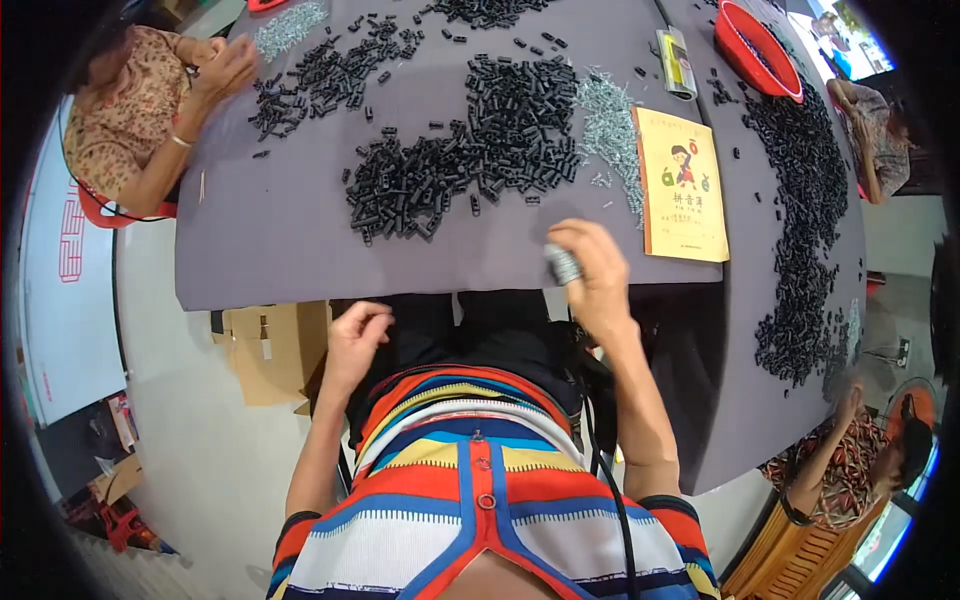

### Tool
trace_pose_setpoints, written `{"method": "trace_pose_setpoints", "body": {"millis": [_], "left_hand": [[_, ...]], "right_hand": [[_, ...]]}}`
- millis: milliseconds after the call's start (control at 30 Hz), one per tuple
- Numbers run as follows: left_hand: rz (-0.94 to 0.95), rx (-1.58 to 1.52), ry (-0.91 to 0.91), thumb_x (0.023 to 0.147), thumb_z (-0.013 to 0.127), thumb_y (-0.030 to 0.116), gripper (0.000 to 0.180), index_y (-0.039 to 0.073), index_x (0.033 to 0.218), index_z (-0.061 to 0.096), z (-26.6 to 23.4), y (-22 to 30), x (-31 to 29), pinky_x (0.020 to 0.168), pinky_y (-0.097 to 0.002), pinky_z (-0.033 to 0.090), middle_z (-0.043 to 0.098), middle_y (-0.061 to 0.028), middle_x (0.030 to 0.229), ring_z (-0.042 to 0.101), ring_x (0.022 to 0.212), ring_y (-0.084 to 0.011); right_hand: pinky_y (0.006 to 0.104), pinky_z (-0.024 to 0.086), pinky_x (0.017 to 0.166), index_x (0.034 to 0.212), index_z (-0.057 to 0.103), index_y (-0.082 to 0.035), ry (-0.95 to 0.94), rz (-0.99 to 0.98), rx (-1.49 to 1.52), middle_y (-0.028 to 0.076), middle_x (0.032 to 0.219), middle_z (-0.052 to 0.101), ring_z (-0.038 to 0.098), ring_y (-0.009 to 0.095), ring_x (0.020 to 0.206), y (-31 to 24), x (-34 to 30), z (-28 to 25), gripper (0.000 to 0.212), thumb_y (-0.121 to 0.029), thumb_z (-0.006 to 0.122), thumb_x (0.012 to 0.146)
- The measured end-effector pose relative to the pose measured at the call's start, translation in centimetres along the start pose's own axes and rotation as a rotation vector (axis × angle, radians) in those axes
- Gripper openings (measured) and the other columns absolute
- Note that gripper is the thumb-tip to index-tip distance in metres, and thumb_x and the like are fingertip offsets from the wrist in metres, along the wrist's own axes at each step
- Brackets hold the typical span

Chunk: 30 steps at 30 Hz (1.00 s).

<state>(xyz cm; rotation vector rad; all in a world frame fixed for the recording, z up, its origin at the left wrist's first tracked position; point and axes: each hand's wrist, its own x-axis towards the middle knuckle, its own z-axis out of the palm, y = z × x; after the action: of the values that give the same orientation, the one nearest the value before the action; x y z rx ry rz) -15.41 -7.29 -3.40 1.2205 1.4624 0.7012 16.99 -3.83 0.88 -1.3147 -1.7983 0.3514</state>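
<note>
My right hand (597,280) is over the table's front edge, its fingers closed round a bunch of small silver screws (563,263). My left hand (356,345) hangs just off the edge, above my lap, with its fingers curled together; whether anything is in them is hidden. Beyond my hands lies a big heap of small black plastic cylinder-shaped parts (520,125). To its right spreads a pile of silver screws (608,125), partly bordered by a yellow booklet (683,185).
More black parts (345,70) and screws (290,28) lie at the far left, by a co-worker (135,130). On the right-hand table are a long heap of black parts (800,230) and a red basket (755,50). A cardboard box (262,345) stands below the table edge.
</note>
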Motion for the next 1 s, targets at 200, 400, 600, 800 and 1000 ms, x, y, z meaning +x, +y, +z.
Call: {"method": "trace_pose_setpoints", "body": {"millis": [200,400,600,800,1000], "left_hand": [[0.119,0.017,-0.16,0.089,0.057,0.007,0.013,-0.001,0.098,0.062,4.7,4.1,0.6,0.057,-0.021,0.045,0.064,-0.0037,0.078,0.054,0.063,-0.0063],[0.21,0.076,-0.206,0.09,0.055,0.006,0.013,0.0,0.1,0.061,5.7,5.5,0.7,0.056,-0.0208,0.043,0.064,-0.0023,0.077,0.052,0.062,-0.0052],[0.249,0.046,-0.242,0.09,0.055,0.005,0.013,-0.001,0.099,0.061,6.0,6.9,1.1,0.059,-0.0209,0.044,0.062,-0.0024,0.075,0.053,0.066,-0.0056],[0.272,0.124,-0.202,0.089,0.055,0.006,0.013,-0.002,0.098,0.061,7.0,8.3,2.4,0.062,-0.0218,0.045,0.062,-0.0042,0.074,0.056,0.069,-0.0069],[0.308,0.212,0.037,0.086,0.057,0.013,0.013,0.002,0.091,0.061,8.0,8.7,4.8,0.059,-0.0364,0.048,0.063,-0.0141,0.07,0.063,0.063,-0.0286]], "right_hand": [[0.0397,0.047,0.082,0.102,0.059,-0.001,-0.04,0.05,-0.437,0.015,0.105,0.058,0.056,0.034,0.094,3.7,1.4,-4.0,0.042,0.013,0.055,0.063],[0.0425,0.044,0.079,0.095,0.054,0.003,-0.135,0.13,-0.429,0.018,0.096,0.054,0.053,0.038,0.093,4.7,1.9,-3.1,0.033,0.016,0.047,0.065],[0.043,0.043,0.069,0.086,0.043,0.0,-0.154,0.052,-0.582,0.018,0.084,0.046,0.051,0.036,0.078,5.0,1.8,-2.3,0.009,0.004,0.045,0.078],[0.0437,0.042,0.069,0.094,0.046,0.0,-0.178,0.086,-0.552,0.018,0.084,0.046,0.051,0.037,0.079,4.8,1.8,-2.2,0.02,0.007,0.047,0.075],[0.0427,0.043,0.071,0.097,0.052,0.0,-0.028,0.088,-0.353,0.018,0.087,0.049,0.051,0.037,0.082,3.2,1.2,-2.0,0.031,0.014,0.047,0.07]]}}
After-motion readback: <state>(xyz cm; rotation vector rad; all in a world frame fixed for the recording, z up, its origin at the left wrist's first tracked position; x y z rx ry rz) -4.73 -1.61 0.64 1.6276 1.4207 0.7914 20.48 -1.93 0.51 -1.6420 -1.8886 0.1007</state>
